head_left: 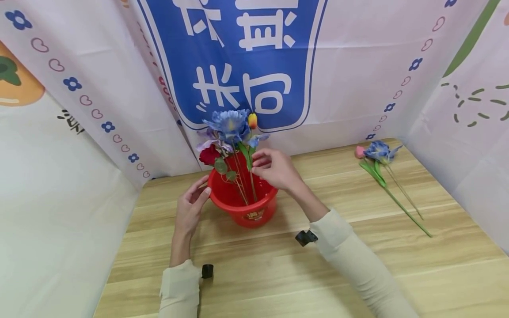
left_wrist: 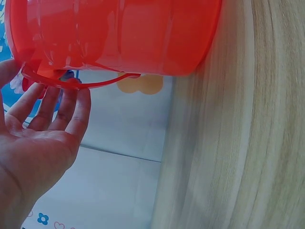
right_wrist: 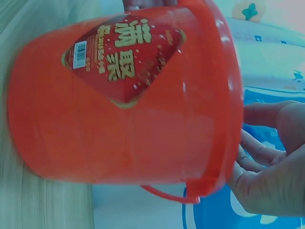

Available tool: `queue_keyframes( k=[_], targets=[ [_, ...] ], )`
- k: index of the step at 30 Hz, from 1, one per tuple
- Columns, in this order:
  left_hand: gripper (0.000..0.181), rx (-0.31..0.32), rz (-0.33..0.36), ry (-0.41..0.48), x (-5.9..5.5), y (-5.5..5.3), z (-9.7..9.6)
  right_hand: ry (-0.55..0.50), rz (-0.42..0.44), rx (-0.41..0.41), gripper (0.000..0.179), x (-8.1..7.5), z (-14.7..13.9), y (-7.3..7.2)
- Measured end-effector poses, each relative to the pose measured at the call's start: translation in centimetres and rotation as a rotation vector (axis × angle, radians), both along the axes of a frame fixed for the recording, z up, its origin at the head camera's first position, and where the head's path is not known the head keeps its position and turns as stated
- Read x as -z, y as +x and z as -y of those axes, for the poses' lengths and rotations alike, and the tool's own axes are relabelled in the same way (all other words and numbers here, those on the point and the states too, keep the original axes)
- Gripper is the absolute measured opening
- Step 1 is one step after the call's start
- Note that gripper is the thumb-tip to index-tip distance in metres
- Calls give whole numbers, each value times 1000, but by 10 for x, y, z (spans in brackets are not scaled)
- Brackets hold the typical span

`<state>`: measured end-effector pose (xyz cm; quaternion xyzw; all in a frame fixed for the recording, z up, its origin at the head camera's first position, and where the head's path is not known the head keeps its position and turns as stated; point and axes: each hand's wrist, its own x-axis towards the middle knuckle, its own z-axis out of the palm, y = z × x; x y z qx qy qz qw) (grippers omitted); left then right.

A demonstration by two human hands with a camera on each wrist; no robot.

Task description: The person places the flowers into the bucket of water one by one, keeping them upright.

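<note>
A red bucket (head_left: pixel 254 217) stands upright on the table, holding artificial flowers. My left hand (head_left: pixel 191 207) grips its left rim, the thumb on top and the fingers beside the bucket's handle (left_wrist: pixel 102 84). Above the right side of the opening, my right hand (head_left: pixel 277 170) has its thumb and fingers apart beside the green leaf (head_left: pixel 245 155) of an orange-yellow tulip (head_left: pixel 252 121); the bucket hides its fingertips in the right wrist view. A large blue flower (head_left: pixel 230 126), a red rose (head_left: pixel 209 155) and a pale purple flower (head_left: pixel 210 142) lean in the bucket.
On the right part of the wooden table (head_left: pixel 334 265) lie a pink tulip (head_left: pixel 359 152) and a blue flower (head_left: pixel 379 151), their stems toward the near edge. A printed cloth (head_left: pixel 358 66) hangs behind the table and at its sides.
</note>
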<state>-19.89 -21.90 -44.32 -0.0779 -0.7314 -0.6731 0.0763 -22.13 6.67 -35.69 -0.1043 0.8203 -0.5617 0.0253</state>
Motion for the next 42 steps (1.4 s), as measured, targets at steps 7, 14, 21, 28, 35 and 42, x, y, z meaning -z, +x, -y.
queue_keyframes(
  k=[7,14,21,28,35,42],
  targets=[
    [47,2,7,-13,0,0,1,-92,29,36,38,-1,-27,8],
    [47,4,3,-3,1,-1,2,-144,41,55,40,4,-49,14],
    [46,-2,-5,14,0,0,2,-152,69,85,42,13,-77,19],
    [46,-7,-2,9,-1,0,1,-170,87,110,48,28,-122,27],
    [46,-2,-4,25,-2,1,0,-178,92,138,54,41,-162,33],
    [46,-1,-6,25,-1,1,0,-157,86,177,53,55,-193,39]
  ],
)
